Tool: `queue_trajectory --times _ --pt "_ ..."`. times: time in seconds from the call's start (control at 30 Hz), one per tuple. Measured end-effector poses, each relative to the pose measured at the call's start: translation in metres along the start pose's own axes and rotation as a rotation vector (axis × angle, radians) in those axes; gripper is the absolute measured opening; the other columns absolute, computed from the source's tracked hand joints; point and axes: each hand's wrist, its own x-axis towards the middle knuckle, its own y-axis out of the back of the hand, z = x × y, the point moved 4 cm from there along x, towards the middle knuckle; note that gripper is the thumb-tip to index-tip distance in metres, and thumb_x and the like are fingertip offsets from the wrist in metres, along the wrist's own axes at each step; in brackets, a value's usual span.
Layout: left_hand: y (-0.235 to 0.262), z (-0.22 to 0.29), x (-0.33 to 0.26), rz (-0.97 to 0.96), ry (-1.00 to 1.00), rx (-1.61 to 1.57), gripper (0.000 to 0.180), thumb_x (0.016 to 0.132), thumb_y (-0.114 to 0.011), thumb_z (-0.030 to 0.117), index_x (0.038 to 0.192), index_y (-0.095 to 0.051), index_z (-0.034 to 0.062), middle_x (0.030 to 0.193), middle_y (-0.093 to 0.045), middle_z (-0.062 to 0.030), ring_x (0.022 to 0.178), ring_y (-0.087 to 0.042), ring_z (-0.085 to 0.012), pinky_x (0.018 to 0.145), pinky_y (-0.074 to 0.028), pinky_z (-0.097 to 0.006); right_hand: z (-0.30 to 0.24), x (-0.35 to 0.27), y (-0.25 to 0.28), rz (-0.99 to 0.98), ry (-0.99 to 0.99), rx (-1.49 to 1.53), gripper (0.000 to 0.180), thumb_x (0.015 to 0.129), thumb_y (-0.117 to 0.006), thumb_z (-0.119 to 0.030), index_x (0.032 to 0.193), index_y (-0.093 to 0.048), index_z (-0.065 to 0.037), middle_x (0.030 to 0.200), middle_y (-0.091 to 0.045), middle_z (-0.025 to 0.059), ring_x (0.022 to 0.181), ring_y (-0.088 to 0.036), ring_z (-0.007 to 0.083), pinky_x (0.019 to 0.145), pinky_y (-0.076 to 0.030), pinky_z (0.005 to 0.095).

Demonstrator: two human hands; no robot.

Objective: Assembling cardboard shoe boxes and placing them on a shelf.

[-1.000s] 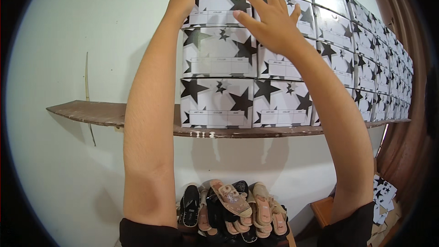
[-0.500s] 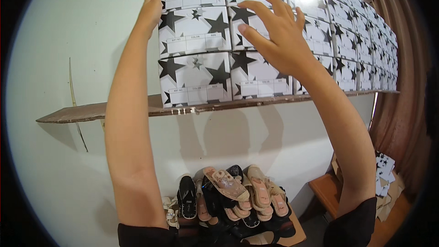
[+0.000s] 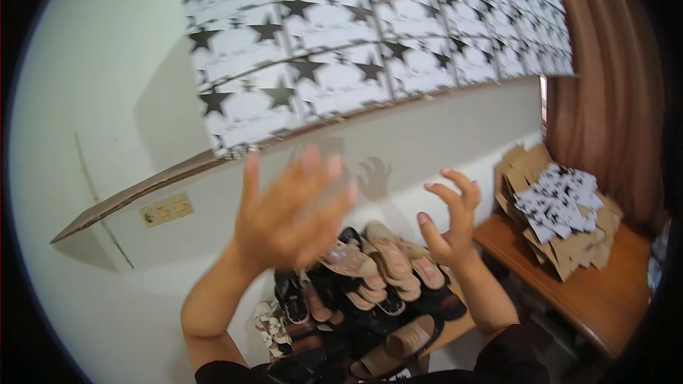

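Note:
My left hand [image 3: 288,217] is raised in front of the wall below the shelf, blurred by motion, fingers spread and holding nothing. To its right my right hand [image 3: 453,220] is also up, its fingers apart and slightly curled around nothing. Above both hands, white shoe boxes [image 3: 334,78] printed with black stars stand stacked in rows on a brown wall shelf [image 3: 156,180]. Beneath the hands lies a pile of beige, pink and black slippers [image 3: 388,263], partly hidden behind my left hand and wrist. A loose brown sandal [image 3: 413,338] lies at the pile's near side.
On a wooden bench [image 3: 569,306] at the right lie flattened brown cardboard pieces [image 3: 562,259] and star-printed ones [image 3: 558,203]. A brown curtain [image 3: 612,121] hangs behind them. Wall sockets [image 3: 166,210] sit under the shelf's left end.
Both hands have come down from the boxes to in front of the wall over the slippers. The view has tilted down and turned right, bringing the bench and wall sockets into sight.

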Motion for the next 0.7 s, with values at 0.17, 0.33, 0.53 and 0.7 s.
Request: queue_trajectory --times 0.17,0.33,0.53,0.7 --pt "0.009 0.128 -0.074 0.141 -0.026 -0.378 0.015 0.077 -0.059 0.030 0.089 -0.067 0.0269 0.100 -0.060 0.0037 0.102 -0.054 -0.0157 0.103 -0.030 -0.044 0.040 -0.088 0.030 -0.061 -0.275 -0.051 0.035 0.072 -0.063 -0.017 0.106 -0.058 -0.011 0.119 -0.045 0.0136 0.114 -0.041 0.0304 0.099 -0.017 0.0516" --pt "-0.065 0.241 -0.091 0.086 0.835 -0.837 0.016 0.075 -0.057 0.014 0.087 -0.066 0.0074 0.094 -0.058 -0.0115 0.094 -0.055 -0.0285 0.086 -0.042 -0.042 0.091 -0.163 0.113 -0.168 -0.399 -0.285 0.034 0.073 -0.063 -0.018 0.106 -0.058 -0.011 0.118 -0.047 0.0124 0.114 -0.040 0.0299 0.098 -0.018 0.0514" --pt "-0.135 0.414 -0.058 -0.100 1.099 -1.186 0.012 0.075 -0.061 0.004 0.087 -0.065 0.0030 0.090 -0.060 -0.0126 0.089 -0.057 -0.0288 0.080 -0.045 -0.036 0.153 -0.224 0.258 -0.259 -0.540 -0.496 0.033 0.073 -0.063 -0.018 0.105 -0.058 -0.011 0.115 -0.049 0.0108 0.115 -0.040 0.0279 0.099 -0.019 0.0500" --pt "-0.174 0.516 0.014 -0.177 0.953 -1.447 0.014 0.076 -0.064 0.007 0.090 -0.065 0.0054 0.091 -0.062 -0.0102 0.089 -0.058 -0.0270 0.080 -0.046 -0.035 0.200 -0.260 0.375 -0.215 -0.674 -0.713 0.032 0.074 -0.064 -0.016 0.105 -0.057 -0.012 0.111 -0.051 0.0092 0.113 -0.042 0.0274 0.098 -0.021 0.0497"
